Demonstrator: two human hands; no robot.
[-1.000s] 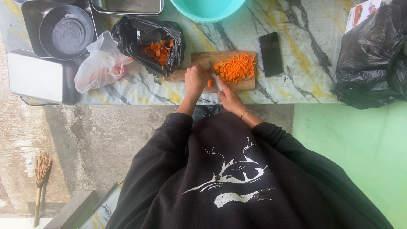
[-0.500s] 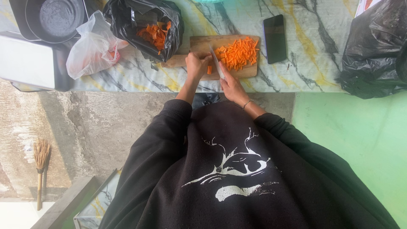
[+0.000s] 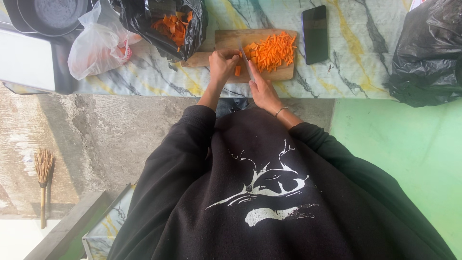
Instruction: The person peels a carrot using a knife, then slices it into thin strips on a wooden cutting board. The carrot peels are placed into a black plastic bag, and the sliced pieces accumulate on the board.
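The bench is crowded at its left end and its right end, with the most bare marble between the phone and the big black bag at the right edge. The cutting board lies at the near edge in the middle, with the left hand and the right hand on its near side. The knife stands between them. Carrot pieces cover the board's right half. Just left of the board, an open black bag of peelings blocks the way, touching a white plastic bag. Beyond that a pan fills the far left corner. A narrow bare strip runs along the near edge under the bags.
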